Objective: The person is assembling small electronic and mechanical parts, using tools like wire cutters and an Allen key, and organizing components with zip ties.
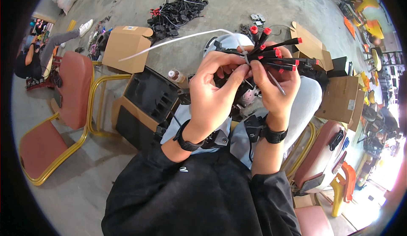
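Observation:
Both hands meet above my lap at a bundle of black cables with red-capped ends point(271, 54), which fan out to the right. A white cable tie point(186, 36) loops round the bundle, and its long tail arches out to the left. My left hand point(216, 83) is closed, thumb and fingers pinching at the tie and the cables. My right hand point(277, 94) is closed round the bundle just below the red caps, its thumb against the tie. A thin pale strip point(277, 83) sticks out by the right palm; where it begins is hidden.
On the floor ahead lies a heap of black cables with red ends point(178, 13). Open cardboard boxes point(127, 49) and a black tray point(152, 94) stand to the left, near a red chair point(75, 89). A brown box point(339, 98) and another chair point(316, 155) are right.

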### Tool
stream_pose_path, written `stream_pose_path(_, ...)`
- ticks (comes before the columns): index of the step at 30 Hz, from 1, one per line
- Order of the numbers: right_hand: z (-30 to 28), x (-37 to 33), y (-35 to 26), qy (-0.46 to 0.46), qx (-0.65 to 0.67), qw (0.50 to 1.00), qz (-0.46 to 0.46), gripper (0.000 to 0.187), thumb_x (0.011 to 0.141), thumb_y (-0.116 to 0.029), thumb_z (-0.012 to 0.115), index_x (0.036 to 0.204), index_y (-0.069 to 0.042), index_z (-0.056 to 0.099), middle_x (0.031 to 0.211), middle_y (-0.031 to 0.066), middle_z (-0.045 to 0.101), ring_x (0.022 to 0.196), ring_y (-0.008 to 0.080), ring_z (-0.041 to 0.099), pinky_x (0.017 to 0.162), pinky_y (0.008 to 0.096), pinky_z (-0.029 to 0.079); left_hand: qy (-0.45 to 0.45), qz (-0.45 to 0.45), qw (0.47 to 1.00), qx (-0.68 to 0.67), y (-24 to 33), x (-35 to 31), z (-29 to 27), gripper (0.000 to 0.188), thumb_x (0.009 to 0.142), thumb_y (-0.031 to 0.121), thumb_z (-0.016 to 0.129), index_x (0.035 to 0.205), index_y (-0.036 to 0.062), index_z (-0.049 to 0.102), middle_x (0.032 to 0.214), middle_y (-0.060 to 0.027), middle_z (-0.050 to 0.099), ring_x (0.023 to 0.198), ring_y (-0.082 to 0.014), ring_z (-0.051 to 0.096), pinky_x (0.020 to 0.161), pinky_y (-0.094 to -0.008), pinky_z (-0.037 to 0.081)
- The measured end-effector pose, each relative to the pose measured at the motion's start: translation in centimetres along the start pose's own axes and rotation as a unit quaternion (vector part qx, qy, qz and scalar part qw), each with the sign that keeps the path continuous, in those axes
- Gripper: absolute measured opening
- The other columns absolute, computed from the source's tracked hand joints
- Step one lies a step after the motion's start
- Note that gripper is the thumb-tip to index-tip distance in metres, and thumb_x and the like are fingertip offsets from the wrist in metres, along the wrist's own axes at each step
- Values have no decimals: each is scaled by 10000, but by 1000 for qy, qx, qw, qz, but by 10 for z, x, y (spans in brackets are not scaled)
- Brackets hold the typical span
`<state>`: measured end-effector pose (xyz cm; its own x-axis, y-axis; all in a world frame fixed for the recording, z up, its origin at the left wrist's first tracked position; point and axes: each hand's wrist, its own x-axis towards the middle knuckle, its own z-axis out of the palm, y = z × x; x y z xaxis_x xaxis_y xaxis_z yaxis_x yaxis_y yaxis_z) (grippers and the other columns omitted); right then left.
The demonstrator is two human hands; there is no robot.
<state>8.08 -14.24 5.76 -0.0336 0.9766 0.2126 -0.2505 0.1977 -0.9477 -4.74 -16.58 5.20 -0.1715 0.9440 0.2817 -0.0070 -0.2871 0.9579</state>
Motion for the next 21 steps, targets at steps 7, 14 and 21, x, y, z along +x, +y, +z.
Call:
stream_pose_path(7,-5,5,3,-2,24,1000,13,250,831,62,613,1074,63,554,906,120,650,705,139,609,672,270,532,7,86,994,65,-8,1,1,103,825,-42,615,924,-20,599,869,-72,581,697,-129,573,614,-234,442)
stream_pose_path(14,-4,1,10,38,110,992,45,248,854,-25,638,1069,69,554,871,127,652,640,158,606,585,284,523,-29,44,996,70,-3,0,-2,54,845,-34,607,890,-46,580,871,-54,581,736,-92,577,653,-215,454)
stream_pose_path(21,-4,2,8,29,127,988,81,283,922,-118,564,1131,72,550,884,162,663,599,131,582,548,259,498,-48,-124,984,-118,3,3,-2,49,851,-26,616,878,-42,578,847,-52,612,765,-99,614,697,-213,489)
